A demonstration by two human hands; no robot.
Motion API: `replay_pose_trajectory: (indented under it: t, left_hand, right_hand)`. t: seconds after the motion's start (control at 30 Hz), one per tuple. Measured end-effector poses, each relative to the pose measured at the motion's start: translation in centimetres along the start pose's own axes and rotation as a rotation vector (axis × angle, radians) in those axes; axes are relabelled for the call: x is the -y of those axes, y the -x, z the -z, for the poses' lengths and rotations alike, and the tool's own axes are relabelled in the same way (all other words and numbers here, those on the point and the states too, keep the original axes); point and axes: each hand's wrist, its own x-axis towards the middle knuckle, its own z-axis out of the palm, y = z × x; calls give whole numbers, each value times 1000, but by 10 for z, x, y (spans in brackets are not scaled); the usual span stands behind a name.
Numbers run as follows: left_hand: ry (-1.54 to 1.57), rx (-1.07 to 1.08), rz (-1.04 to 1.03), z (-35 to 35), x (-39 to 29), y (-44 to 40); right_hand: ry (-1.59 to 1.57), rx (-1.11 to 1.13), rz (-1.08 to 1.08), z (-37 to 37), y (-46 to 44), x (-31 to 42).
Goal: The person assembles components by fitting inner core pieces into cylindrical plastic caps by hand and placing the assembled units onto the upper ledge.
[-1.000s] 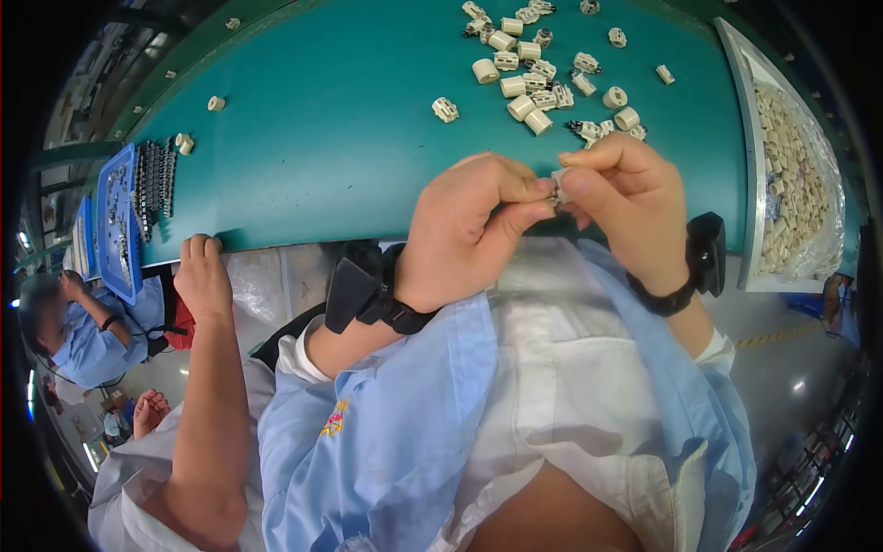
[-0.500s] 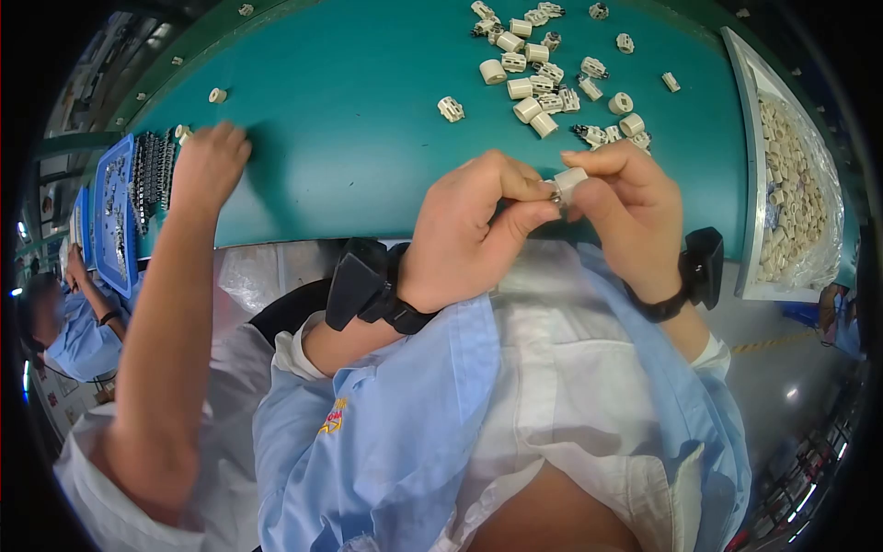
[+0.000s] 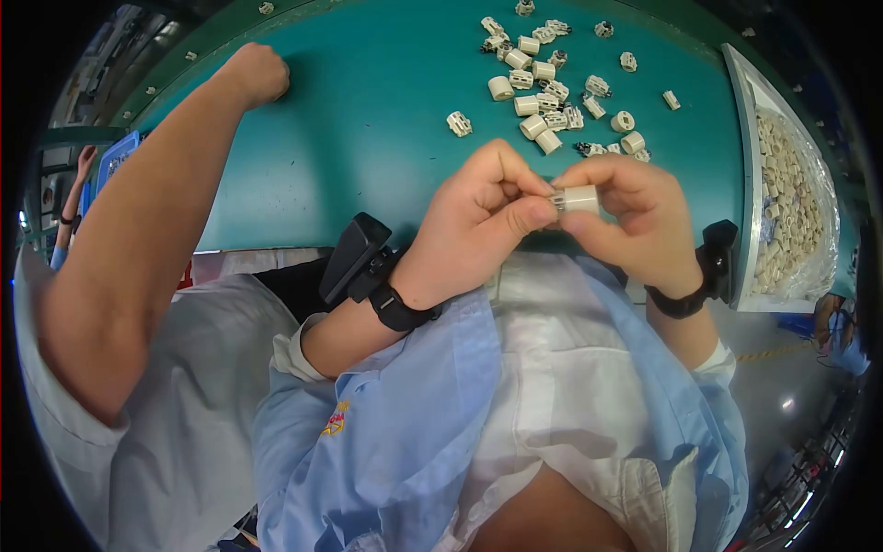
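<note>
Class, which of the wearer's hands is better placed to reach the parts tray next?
Probably the right hand: it is nearer the parts tray, though it holds a white cap. The left hand is farther away.

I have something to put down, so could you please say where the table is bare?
Mostly bare: between the co-worker's fist and the left hand; a smaller patch between the right hand and the tray. Crowded: among the cream parts.

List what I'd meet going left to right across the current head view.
Blue tray, co-worker's hand, wearer's left hand, white cylindrical part held at the fingertips, wearer's right hand, framed tray of small pale parts.
</note>
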Motion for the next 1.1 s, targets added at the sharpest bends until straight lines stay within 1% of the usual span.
replay_pose_trajectory:
  t: [0.07, 0.17, 0.27, 0.37, 0.47, 0.5, 0.6, 0.7, 0.77, 0.8, 0.87, 0.9, 1.0, 1.07, 1.1]
  left_hand:
    - [73, -2, -1, -1, 0, -5]
    - [128, 20, -1, 6, 0, -15]
    - [138, 13, 4, 8, -3, -22]
    - [159, -15, 40, 6, -8, -27]
    - [155, -48, 81, 7, -11, -33]
    - [147, -62, 94, 8, -12, -35]
    - [150, -28, 23, 16, -16, -38]
    - [15, -5, -97, 20, -16, -39]
    - [-293, 41, -115, 24, -27, -39]
    - [-449, 63, -122, 25, -32, -38]
    - [-339, 62, -140, 25, -34, -39]
    - [-283, 65, -149, 25, -35, -40]
    - [79, -8, -91, 20, -36, -43]
    - [52, -38, -56, 21, -34, -49]
    - [40, -53, -39, 23, -33, -51]
  right_hand:
    - [-54, -13, -22, 1, -2, -1]
    - [-121, -136, -10, -9, -10, 4]
    - [154, -96, 141, 0, -18, 5]
    - [327, -80, 204, 7, -24, 6]
    - [399, -101, 192, 9, -30, 8]
    - [354, -100, 176, 10, -32, 7]
    - [253, -65, 143, 12, -39, 4]
    - [213, 37, 110, 20, -45, 6]
    - [179, 108, 55, 23, -48, 11]
    - [256, 116, 121, 23, -50, 11]
    - [409, 134, 256, 25, -55, 12]
    - [377, 103, 250, 22, -55, 13]
    - [303, 6, 224, 14, -57, 16]
    - [279, -62, 186, 14, -60, 15]
    - [345, -73, 228, 16, -62, 15]
